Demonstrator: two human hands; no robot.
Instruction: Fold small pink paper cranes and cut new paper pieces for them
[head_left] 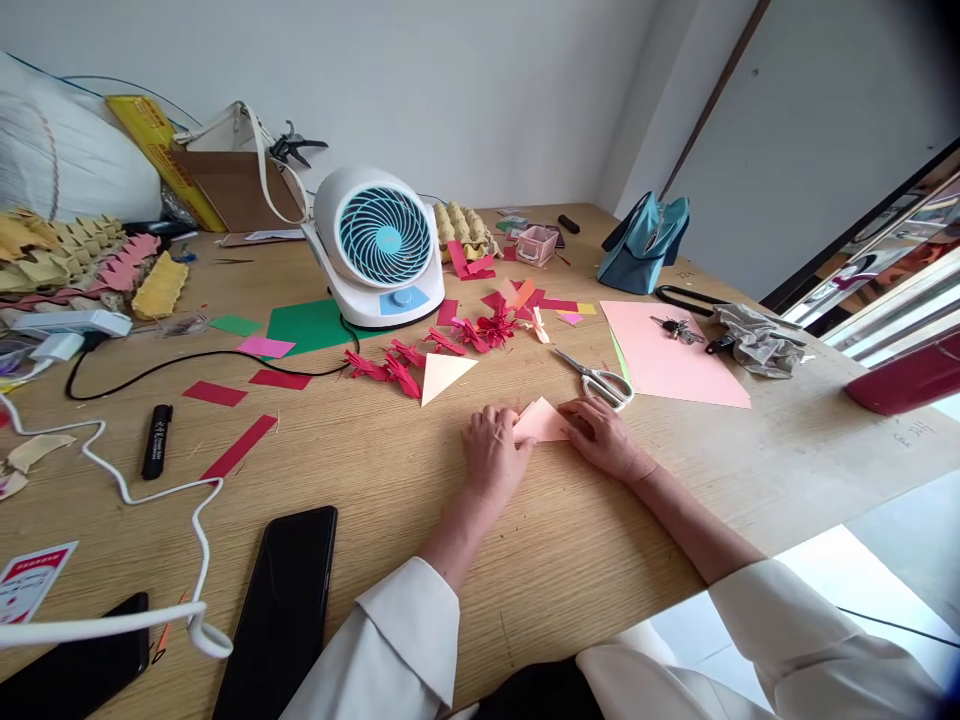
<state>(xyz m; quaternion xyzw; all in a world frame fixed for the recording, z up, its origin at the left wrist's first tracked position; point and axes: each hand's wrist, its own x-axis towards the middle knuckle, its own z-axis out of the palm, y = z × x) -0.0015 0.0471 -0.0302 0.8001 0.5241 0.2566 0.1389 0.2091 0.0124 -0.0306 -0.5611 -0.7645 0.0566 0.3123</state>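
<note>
Currently, both bare hands are at the pale pink, apparently folded piece of paper [543, 425], which lies on the light wood-grain tabletop [555, 570] just right of the frame's centre. Left hand [495, 440]: fingers curled close together, thumb and fingertips clamped on the paper's left end. Right hand [604, 440]: fingers bent and bunched, tips gripping the paper's right end. Undersides of both grips hidden.

Surroundings: steel-bladed scissors with white looped handles [592, 376] lie just beyond the right hand; contact with the knuckles cannot be told. A cream paper triangle [445, 375] lies up and left of the left hand, with crumpled crimson paper pieces [496, 328] behind it. A large flat pink paper sheet [675, 365] occupies the right of centre.

Risks (judged): the layers could slip and leave a crooked crease if one hand pulls harder than the other. Thin paper might also tear or wrinkle under uneven fingertip pressure. A forward shift of the right hand could knock the scissors. The white round desk fan with blue grille [386, 238], upper centre-left, could scatter loose pieces if its airflow reached them; whether it is running cannot be told.
</note>
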